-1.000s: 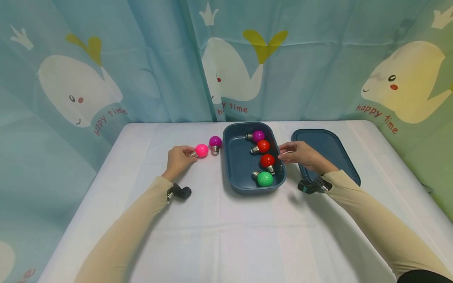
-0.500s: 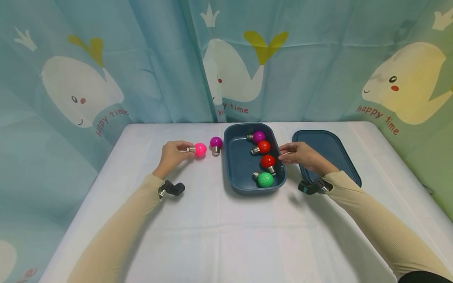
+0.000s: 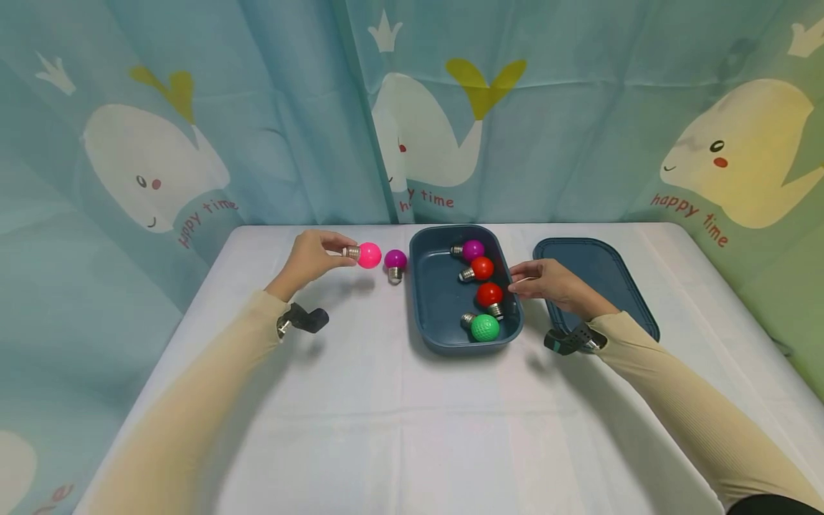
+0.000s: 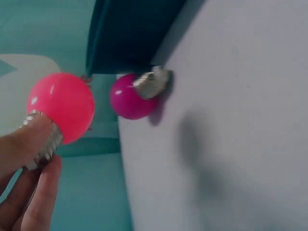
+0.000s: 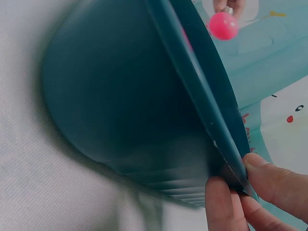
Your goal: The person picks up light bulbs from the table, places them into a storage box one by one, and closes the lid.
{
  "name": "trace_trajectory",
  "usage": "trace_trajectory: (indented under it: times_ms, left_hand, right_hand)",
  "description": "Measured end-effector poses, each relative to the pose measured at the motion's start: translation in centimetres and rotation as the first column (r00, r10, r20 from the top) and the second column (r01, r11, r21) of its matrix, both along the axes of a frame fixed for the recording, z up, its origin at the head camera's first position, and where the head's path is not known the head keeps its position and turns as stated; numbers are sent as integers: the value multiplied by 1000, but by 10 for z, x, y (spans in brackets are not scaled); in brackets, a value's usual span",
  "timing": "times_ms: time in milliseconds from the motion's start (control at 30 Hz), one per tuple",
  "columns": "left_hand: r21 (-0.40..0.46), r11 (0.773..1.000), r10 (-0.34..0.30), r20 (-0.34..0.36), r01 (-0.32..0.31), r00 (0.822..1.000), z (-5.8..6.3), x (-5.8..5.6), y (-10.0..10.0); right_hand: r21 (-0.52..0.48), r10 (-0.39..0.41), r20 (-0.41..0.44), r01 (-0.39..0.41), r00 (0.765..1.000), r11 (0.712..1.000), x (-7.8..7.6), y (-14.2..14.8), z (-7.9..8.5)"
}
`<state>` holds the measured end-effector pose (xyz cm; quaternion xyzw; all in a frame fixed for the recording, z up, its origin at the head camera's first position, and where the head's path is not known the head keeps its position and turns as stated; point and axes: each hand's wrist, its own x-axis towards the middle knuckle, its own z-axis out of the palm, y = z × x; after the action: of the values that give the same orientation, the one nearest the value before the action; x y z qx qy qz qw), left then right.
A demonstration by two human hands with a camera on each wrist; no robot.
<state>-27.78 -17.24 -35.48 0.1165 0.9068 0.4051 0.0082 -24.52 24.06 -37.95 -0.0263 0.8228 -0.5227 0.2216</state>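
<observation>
My left hand (image 3: 313, 257) pinches a pink light bulb (image 3: 370, 255) by its metal screw base, held up off the white table with its shadow below. In the left wrist view, thumb and fingers close round the base of the pink bulb (image 4: 62, 107). A purple bulb (image 3: 395, 259) stands on the table between that hand and a dark blue box (image 3: 433, 315). My right hand (image 3: 547, 281) grips the box's right rim, thumb on one side of the wall and fingers on the other in the right wrist view. Inside the box lie a purple bulb (image 3: 473, 249), two red bulbs (image 3: 489, 295) and a green bulb (image 3: 486, 327).
A dark blue lid (image 3: 595, 261) lies flat to the right of the box, partly behind the right hand and wrist. A curtain (image 3: 309, 114) printed with whales hangs behind the table's far edge (image 3: 290, 227). Each wrist wears a small black camera.
My left hand has lifted the pink bulb off the table, moving up and away toward the far edge. The bulb has turned level. My right hand has stayed at the box rim.
</observation>
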Motion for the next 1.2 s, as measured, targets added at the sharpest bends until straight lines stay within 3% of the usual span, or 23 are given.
trace_trajectory:
  times_ms: [233, 533, 800, 1200]
  left_hand:
    - [-58, 993, -106, 4, 106, 994, 26, -11, 12]
    - [-118, 969, -205, 110, 218, 973, 50, -26, 42]
    - [-74, 921, -371, 141, 383, 918, 55, -39, 72]
    - [-13, 849, -516, 200, 529, 833, 46, -46, 117]
  right_hand:
    - [-5, -2, 2, 2, 1000, 1000, 0, 2, -1]
    - [-21, 3, 3, -3, 1000, 1000, 1, 2, 1]
    - [-6, 4, 9, -4, 1000, 1000, 0, 2, 0]
    - [-2, -1, 5, 1, 1000, 1000, 0, 0, 0]
